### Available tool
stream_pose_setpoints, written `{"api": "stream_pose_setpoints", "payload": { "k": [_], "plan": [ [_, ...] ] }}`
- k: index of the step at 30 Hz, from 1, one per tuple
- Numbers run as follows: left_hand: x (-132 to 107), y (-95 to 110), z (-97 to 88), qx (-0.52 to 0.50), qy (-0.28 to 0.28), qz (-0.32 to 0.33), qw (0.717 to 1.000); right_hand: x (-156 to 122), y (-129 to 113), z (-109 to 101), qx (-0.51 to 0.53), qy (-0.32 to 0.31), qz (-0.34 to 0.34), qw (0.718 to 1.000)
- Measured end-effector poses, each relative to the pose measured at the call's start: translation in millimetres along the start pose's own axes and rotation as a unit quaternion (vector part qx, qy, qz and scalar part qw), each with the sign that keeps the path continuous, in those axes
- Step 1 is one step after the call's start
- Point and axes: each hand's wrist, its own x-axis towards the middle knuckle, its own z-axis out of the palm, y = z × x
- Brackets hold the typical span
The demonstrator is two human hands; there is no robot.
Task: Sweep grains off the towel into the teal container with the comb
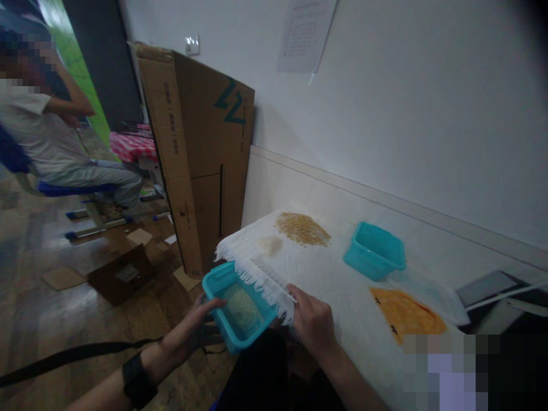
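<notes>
My left hand [190, 331] grips the near side of a small teal tub [237, 311] that holds pale rice-like grains, held just below the table's front edge. My right hand [312, 319] is closed in a pinch on the fringed edge of the white cloth [325, 274] that covers the table, right above the tub. On the cloth farther back lie a pile of tan grains [303, 228] and a small pale pile [269, 245].
A second teal tub [375, 250] stands on the cloth to the right, with an orange patch [405, 314] near it. A tall cardboard box [201, 154] leans on the wall. A seated person [51, 142] is at the far left; cardboard scraps lie on the floor.
</notes>
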Motion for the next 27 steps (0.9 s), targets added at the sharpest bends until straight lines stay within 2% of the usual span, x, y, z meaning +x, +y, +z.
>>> {"api": "stream_pose_setpoints", "payload": {
  "k": [3,6,12,16,21,24,27],
  "plan": [
    [-1,0,1.0,-0.002,0.000,0.022,1.000,-4,8,-9,-0.030,-0.004,0.039,0.999],
    [-2,0,2.0,-0.004,0.009,0.011,1.000,-12,7,-20,-0.056,-0.009,0.050,0.997],
    [-5,-1,2.1,0.006,-0.006,0.020,1.000,-21,-21,-35,-0.055,0.003,0.005,0.998],
    [-6,-2,0.6,-0.002,-0.033,0.032,0.999,-23,-40,-35,-0.049,0.006,-0.025,0.998],
    [-6,0,1.3,-0.002,-0.021,0.029,0.999,-26,-57,-34,-0.041,0.034,-0.041,0.998],
    [-4,0,0.7,-0.001,-0.017,0.031,0.999,-21,-53,-35,-0.022,0.045,-0.021,0.999],
    [-2,-2,-1.2,0.002,-0.018,0.033,0.999,-12,-38,-32,-0.024,0.044,0.022,0.999]
  ]
}}
